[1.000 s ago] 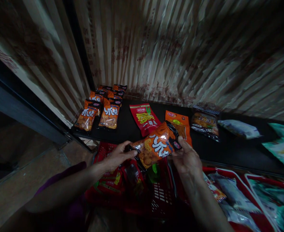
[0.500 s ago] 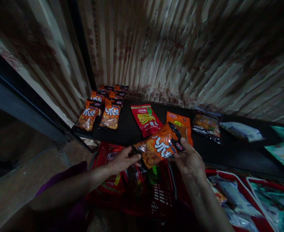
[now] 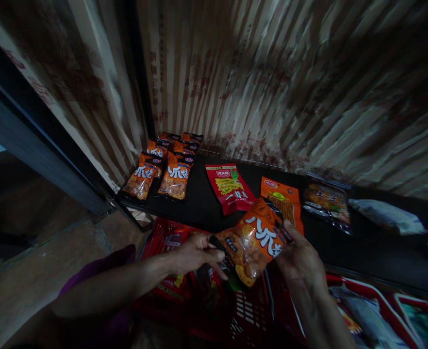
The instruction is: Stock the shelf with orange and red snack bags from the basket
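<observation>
Between my two hands is an orange and black snack bag [image 3: 254,237], tilted, with white lettering on its front. My left hand [image 3: 199,253] pinches its lower left corner. The bag's right end is gripped by my right hand [image 3: 303,259], whose fingertips are partly hidden behind it. Below the bag is a red plastic basket [image 3: 245,310] with red packets inside. Just beyond it on the black shelf lie a red snack packet [image 3: 230,186] and an orange packet [image 3: 290,198], the latter partly covered by the held bag.
Several matching orange bags [image 3: 175,177] stand in two rows at the shelf's left end. Rightward on the black shelf [image 3: 195,208] are a dark patterned bag [image 3: 326,201] and a whitish bag [image 3: 386,215]. More red baskets [image 3: 377,300] sit below right. A metal post [image 3: 54,140] rises at left.
The view has shifted, so the shelf's things appear farther right and slightly lower. Both hands still hold the orange snack bag, which has come lower and turned a little.
</observation>
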`<action>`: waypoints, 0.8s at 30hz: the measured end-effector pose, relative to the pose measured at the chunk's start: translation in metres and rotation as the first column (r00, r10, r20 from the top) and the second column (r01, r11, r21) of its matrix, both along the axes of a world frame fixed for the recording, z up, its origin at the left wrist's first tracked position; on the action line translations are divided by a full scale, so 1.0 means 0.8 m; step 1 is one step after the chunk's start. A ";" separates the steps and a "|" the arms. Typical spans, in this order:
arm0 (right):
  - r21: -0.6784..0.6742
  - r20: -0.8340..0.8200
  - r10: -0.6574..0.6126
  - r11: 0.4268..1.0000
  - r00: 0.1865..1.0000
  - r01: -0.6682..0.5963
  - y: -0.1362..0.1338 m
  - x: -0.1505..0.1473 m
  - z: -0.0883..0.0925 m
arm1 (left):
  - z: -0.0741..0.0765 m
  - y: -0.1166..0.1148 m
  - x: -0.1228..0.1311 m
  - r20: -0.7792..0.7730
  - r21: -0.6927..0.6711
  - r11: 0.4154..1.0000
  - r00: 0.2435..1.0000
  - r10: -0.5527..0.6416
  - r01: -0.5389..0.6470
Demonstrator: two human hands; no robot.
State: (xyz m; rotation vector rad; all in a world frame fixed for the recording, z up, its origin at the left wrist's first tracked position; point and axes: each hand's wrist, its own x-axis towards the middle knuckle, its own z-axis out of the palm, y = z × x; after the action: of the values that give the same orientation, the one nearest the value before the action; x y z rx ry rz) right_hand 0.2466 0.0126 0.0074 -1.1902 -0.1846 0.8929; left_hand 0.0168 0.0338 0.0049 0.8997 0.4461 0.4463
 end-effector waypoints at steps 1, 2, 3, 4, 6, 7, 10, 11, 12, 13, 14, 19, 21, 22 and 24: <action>-0.029 -0.017 -0.010 1.000 1.000 0.009 0.001 -0.002 0.002 | 0.001 -0.001 0.000 0.022 -0.006 1.000 1.000 0.005 -0.004; -0.059 -0.043 -0.014 0.998 0.999 0.011 0.002 -0.005 0.005 | 0.002 -0.002 0.000 0.038 -0.010 1.000 0.999 0.016 -0.016; -0.079 -0.069 0.001 0.997 0.998 -0.006 0.002 -0.009 0.009 | 0.002 -0.003 0.001 0.050 -0.015 0.999 0.998 0.032 -0.032; -0.076 -0.076 0.029 0.996 0.997 -0.035 0.003 -0.013 0.014 | 0.002 -0.004 0.002 0.060 -0.016 0.999 0.997 0.050 -0.049; -0.052 -0.060 0.097 0.994 0.993 -0.100 0.003 -0.020 0.023 | 0.000 -0.005 0.005 0.070 -0.008 0.996 0.994 0.089 -0.089; -0.038 -0.041 0.130 0.991 0.991 -0.132 0.002 -0.024 0.028 | -0.001 -0.005 0.006 0.070 -0.002 0.995 0.992 0.105 -0.105; -0.002 -0.017 0.237 0.972 0.971 -0.237 -0.002 -0.036 0.038 | -0.007 -0.003 0.011 0.069 0.019 0.988 0.986 0.153 -0.155; 0.006 -0.025 0.279 0.960 0.960 -0.279 -0.003 -0.040 0.040 | -0.009 -0.002 0.013 0.067 0.020 0.983 0.981 0.180 -0.181; 0.011 -0.038 0.319 0.948 0.947 -0.319 -0.004 -0.045 0.041 | -0.010 -0.001 0.013 0.060 0.019 0.977 0.976 0.211 -0.212; 0.008 -0.053 0.358 0.934 0.932 -0.358 -0.005 -0.049 0.040 | -0.012 0.000 0.014 0.049 0.015 0.970 0.969 0.241 -0.242; 0.002 -0.064 0.391 0.920 0.918 -0.391 -0.006 -0.054 0.039 | -0.014 0.002 0.014 0.036 0.012 0.965 0.964 0.262 -0.262; 0.024 -0.039 0.379 0.925 0.925 -0.378 -0.002 -0.071 0.022 | -0.020 0.011 0.002 -0.078 0.039 0.958 0.955 0.287 -0.285; 0.031 -0.024 0.324 0.946 0.946 -0.324 0.001 -0.073 0.016 | -0.019 0.017 -0.006 -0.142 0.067 0.939 0.928 0.343 -0.337; 0.027 -0.015 0.300 0.954 0.954 -0.300 0.003 -0.073 0.014 | -0.018 0.020 -0.010 -0.165 0.085 0.927 0.912 0.375 -0.366; 0.017 0.004 0.281 0.960 0.960 -0.281 0.006 -0.074 0.012 | -0.015 0.028 -0.018 -0.189 0.129 0.905 0.886 0.423 -0.405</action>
State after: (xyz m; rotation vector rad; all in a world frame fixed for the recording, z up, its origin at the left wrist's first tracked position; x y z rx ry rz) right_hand 0.1877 0.0175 0.0168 -1.1654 -0.3692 1.1359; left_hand 0.0023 0.0559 -0.0071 0.9402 0.8308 0.7703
